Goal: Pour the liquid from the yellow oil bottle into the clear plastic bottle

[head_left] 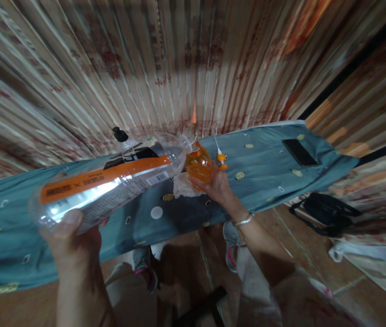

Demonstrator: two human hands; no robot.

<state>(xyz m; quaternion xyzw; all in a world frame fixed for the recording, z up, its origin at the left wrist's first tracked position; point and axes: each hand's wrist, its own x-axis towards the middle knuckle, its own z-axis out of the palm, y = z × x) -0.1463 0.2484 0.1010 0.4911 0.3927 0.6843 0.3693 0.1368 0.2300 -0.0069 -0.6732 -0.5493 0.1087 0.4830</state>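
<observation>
A large clear plastic bottle [111, 186] with an orange and silver label lies tilted across the view, its neck toward the right. Around its base end is my left hand [73, 236], closed on it. My right hand [216, 184] grips a small orange see-through bottle [198, 165]. The large bottle's mouth meets the top of the orange bottle; whether liquid runs between them cannot be made out. Beneath the orange bottle lies a pale lacy cloth [186, 188]. An orange and white pump top [221, 158] with a thin tube rests right of my right hand.
A teal patterned cloth [264, 154] covers the long table. On it are a white round cap [156, 212] and a dark phone [299, 152]. A black pump head [120, 134] shows behind the large bottle. Pleated curtains [165, 68] hang behind; a black bag [325, 213] sits at right.
</observation>
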